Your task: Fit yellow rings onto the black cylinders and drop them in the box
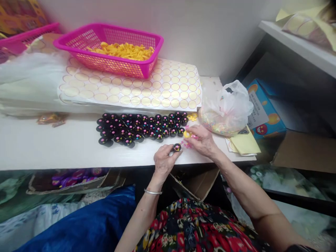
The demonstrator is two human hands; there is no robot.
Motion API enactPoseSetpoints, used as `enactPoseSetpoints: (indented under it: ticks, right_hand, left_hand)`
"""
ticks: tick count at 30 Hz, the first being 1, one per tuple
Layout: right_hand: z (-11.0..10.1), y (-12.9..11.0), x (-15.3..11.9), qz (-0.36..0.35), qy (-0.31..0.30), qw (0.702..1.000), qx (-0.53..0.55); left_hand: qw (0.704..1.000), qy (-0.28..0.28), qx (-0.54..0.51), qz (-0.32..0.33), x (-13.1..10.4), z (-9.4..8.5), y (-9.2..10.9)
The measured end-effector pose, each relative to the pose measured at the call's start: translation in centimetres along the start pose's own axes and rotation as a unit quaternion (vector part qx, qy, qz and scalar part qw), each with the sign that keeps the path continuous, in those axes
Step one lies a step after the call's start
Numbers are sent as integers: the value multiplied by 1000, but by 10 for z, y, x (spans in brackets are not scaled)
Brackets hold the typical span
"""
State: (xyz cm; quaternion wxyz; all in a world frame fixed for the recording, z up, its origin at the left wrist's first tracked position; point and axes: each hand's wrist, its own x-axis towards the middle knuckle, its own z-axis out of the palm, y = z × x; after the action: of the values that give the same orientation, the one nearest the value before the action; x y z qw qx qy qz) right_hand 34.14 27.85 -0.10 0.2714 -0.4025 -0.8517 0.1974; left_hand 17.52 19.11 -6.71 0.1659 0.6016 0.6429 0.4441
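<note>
My left hand [164,158] is closed round a small black round piece [177,147] with colourful bits inside, near the table's front edge. To its right, my right hand [203,140] pinches a small yellow piece [187,134] between thumb and fingertips. Small pink pieces [187,145] lie on the table between the hands, partly hidden by the right one. Rows of similar black round pieces [138,127] with pink dots stand behind and left of my hands. A few yellow pieces [193,116] lie beyond the right hand.
A pink basket [145,68] of yellow pieces sits on sticker sheets [175,85] at the back of the white table [65,150]. A knotted plastic bag [228,112] stands right, beside a blue box [270,115]. A shelf [301,43] juts out at upper right.
</note>
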Motion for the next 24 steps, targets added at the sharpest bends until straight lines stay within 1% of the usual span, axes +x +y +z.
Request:
enactPoseSetpoints:
  ticks: [1,3,7,10,15,17,19,20,22,24]
  right_hand:
    - [3,-7,-6,-22,-13,999,18]
    - [9,-19,-13,-50,-35,998,21]
    - [18,-29,-15,-75,-81,993,-36]
    - [21,-31,-15,-77,-106,989,-71]
    - [23,-36,-14,-50,-128,985,-101]
    - [22,-38,-13,-43,-136,984,-104]
    - [22,-38,-10,-42,-144,983,-107]
    - [22,-38,-9,-42,-146,982,-107]
    - [23,-37,-8,-42,-146,983,-103]
    - [26,-33,-8,-40,-134,986,-91]
  left_hand:
    - [1000,-2,1,-1,0,0,0]
    - [1000,-7,9,-4,0,-1,1]
    - [999,-17,25,-10,-1,-2,1]
    - [999,-18,28,-10,-1,-1,1]
    - [1000,-17,3,-23,-1,0,-3]
    - [998,-24,-51,-35,0,-4,-5]
    - [987,-20,-143,-67,2,-10,-5]
    - [976,-10,-195,-98,4,-12,-3]
    - [943,8,-284,-176,7,-14,3]
    - [914,5,-333,-231,8,-11,11]
